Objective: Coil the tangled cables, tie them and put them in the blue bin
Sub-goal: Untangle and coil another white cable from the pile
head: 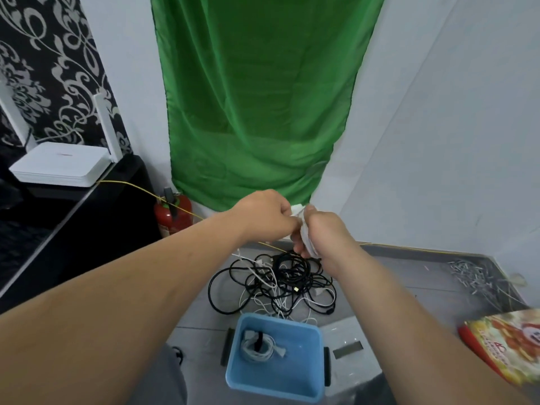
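Both hands are raised above the floor and meet around a white coiled cable (307, 244). My right hand (323, 233) grips the coil, which shows along the inside of its fingers. My left hand (267, 216) pinches the white end of that cable at the top. Below them a tangled heap of black and white cables (280, 283) lies on the grey floor. The blue bin (309, 366) stands nearest to me, and a coiled white cable tied with a black strap (258, 347) lies inside it.
A red fire extinguisher (174, 214) stands by the wall under a green cloth (257, 112). A white router (60, 165) sits on a black cabinet at left. A yellow wire (140, 190) crosses the scene. A colourful red packet (505, 343) and scattered metal bits (479, 276) lie at right.
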Demonstrator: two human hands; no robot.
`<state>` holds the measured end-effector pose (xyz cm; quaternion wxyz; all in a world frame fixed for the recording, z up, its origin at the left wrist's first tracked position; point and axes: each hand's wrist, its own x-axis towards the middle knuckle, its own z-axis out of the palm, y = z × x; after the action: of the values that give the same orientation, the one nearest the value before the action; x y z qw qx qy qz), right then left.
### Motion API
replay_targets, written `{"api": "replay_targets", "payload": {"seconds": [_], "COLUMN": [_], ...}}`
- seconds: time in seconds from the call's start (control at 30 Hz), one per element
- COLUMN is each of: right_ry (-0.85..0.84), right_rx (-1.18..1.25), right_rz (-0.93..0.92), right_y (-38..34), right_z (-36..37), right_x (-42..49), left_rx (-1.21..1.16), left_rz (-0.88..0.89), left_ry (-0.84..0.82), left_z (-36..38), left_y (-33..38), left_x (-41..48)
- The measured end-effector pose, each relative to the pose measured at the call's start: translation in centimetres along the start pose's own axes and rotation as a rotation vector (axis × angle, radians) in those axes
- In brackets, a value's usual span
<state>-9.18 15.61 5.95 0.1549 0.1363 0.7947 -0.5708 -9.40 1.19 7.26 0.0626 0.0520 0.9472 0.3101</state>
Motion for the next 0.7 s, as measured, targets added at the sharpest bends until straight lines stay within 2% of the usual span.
{"api": "replay_targets", "payload": {"seconds": [0.07, 0.13, 0.23, 0.3, 0.4, 0.5, 0.57, 0.7], "right_ry": [0.070, 0.114, 0.060, 0.020, -0.008, -0.112, -0.318, -0.711], "right_rx": [0.169, 0.354, 0.707, 0.914, 1.092, 1.214, 1.181, 0.629], "right_rz": [0.062, 0.107, 0.078, 0.054, 0.064, 0.117, 0.138, 0.116], "right_y": [-0.4, -0.7, -1.1, -1.5, -1.8, -1.5, -1.2, -0.9], "right_z": [0.3, 0.1, -0.9, -2.2, -4.1, -5.5, -6.5, -7.4], "right_x": [0.5, 0.9, 1.5, 2.0, 2.8, 3.2, 3.0, 1.6], "left_rx": [-0.152, -0.205, -0.298, -0.268, -0.201, -0.261, -0.248, -0.132], "left_rz": [-0.021, 0.002, 0.017, 0.034, 0.053, 0.018, -0.017, -0.060], "left_ry": [-0.101, -0.194, -0.360, -0.445, -0.427, -0.415, -0.464, -0.462], "left_z": [-0.1, -0.3, 0.1, 0.9, 1.8, 1.6, 1.3, 0.5], "left_y": [0.1, 0.1, -0.4, -0.8, -1.5, -2.4, -3.4, -4.9], "left_x": [0.2, 0.3, 0.0, -0.4, -0.5, -0.5, -0.6, -0.6]}}
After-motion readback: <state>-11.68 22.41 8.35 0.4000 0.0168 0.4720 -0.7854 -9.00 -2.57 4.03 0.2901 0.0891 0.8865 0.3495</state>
